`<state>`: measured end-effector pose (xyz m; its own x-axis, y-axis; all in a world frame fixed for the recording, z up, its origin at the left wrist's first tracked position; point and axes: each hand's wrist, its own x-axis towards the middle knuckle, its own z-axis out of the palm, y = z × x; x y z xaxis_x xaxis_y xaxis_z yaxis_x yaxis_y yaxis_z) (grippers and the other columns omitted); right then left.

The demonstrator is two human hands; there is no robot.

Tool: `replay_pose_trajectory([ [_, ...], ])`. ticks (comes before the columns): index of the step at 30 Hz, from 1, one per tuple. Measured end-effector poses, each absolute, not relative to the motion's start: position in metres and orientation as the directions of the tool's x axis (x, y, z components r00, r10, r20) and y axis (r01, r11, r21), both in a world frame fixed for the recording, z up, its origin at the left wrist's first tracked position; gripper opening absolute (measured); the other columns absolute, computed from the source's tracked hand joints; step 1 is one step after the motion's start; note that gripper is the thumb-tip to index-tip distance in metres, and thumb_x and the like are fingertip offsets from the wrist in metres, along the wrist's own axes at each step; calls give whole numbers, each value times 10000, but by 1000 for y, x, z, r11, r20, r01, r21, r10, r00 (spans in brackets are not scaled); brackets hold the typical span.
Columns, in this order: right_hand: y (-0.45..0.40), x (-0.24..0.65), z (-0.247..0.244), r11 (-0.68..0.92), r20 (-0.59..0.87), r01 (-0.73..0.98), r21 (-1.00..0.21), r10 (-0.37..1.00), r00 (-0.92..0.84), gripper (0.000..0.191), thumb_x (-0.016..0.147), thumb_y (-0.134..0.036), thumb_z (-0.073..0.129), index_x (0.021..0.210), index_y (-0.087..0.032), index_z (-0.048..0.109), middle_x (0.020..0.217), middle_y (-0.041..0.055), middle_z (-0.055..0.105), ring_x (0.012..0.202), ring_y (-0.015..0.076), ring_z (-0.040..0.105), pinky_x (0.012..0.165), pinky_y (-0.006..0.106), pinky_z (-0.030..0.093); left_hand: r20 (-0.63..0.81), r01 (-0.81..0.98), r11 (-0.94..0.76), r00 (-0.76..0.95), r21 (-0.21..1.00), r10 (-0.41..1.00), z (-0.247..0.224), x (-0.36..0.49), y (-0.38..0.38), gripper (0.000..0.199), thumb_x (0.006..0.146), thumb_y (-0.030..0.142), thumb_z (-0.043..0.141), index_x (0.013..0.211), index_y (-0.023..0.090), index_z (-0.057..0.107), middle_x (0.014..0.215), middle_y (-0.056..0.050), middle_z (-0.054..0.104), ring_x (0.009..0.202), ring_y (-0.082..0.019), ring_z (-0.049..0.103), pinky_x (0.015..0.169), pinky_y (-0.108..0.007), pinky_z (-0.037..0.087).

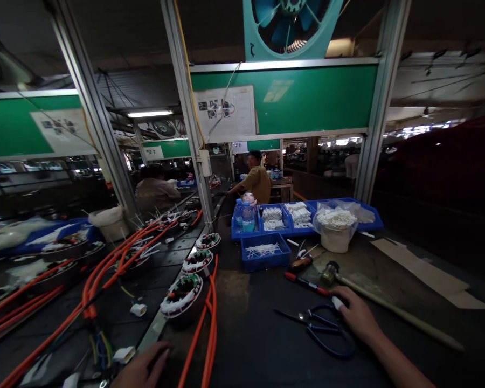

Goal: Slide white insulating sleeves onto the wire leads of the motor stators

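Note:
My right hand [355, 312] rests at the handles of dark blue scissors [329, 331], near the end of a red-handled tool [307, 284]; the thumb or a finger shows something white at its tip. Whether it grips anything is unclear. At the bottom edge, my left hand [145, 366] is partly in view, fingers apart and bent, with nothing seen in it. It is beside orange cables [210, 323] and a white connector [124, 354]. Round motor stators [181, 296] with white-wrapped windings stand in a row beyond it.
Blue bins [267, 253] of white sleeves and a bag-lined tub [334, 237] stand behind the tools. A long-handled mallet [400, 310] and cardboard strips [424, 269] lie at right. Bottles [248, 216] stand in a bin. A person in yellow [259, 180] is farther back.

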<state>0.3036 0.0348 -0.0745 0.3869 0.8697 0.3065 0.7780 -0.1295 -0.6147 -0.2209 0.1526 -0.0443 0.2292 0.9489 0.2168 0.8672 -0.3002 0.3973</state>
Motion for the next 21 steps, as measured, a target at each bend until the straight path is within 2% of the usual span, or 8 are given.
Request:
replay_pose_trajectory([
  [21,36,309,-82,-128,312,761,-636,860,405,432,603,-207,398,948,-208,659,1132,39,601,1090,225,523,963,338,372,205,870,-306,243,386,948,-46,-219,150,311,779,375,393,906,290,664,975,28,698,913,-196,649,810,-283,495],
])
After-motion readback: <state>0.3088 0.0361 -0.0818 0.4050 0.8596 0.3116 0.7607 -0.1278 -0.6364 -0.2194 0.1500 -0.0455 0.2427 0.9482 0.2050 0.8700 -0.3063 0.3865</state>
